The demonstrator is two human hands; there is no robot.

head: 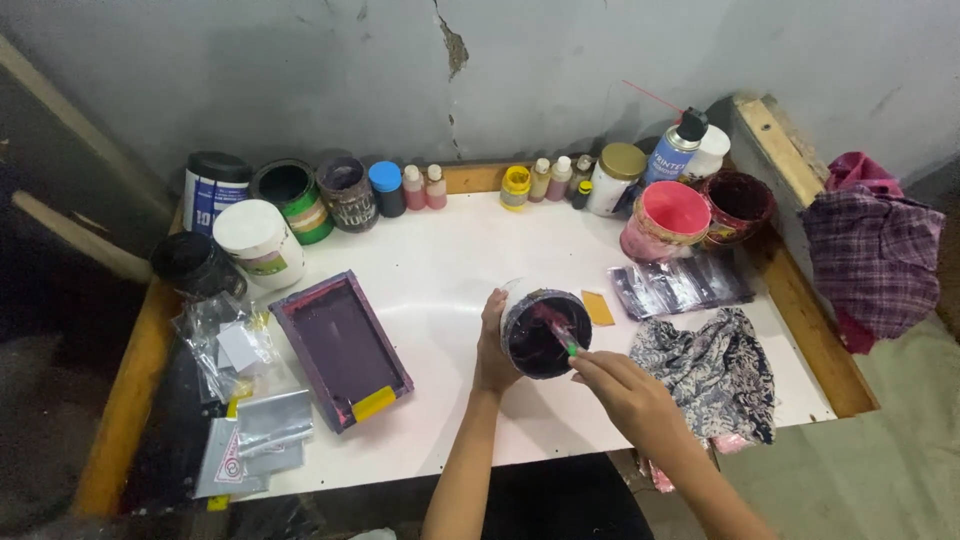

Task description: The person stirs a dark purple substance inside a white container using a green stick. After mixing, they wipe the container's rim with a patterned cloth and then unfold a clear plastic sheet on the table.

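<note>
The left hand (493, 345) is gripping the side of a dark-stained paint tub (545, 332), its fingers hidden behind the tub wall. The right hand (622, 387) is pinching a thin green-handled stick (562, 333) whose tip is lying inside the tub; its colour there is hard to make out. The tub is sitting tilted over the white table (450, 270). A purple screen frame (341, 348) is lying left; a patterned rag (716, 372) is lying right.
</note>
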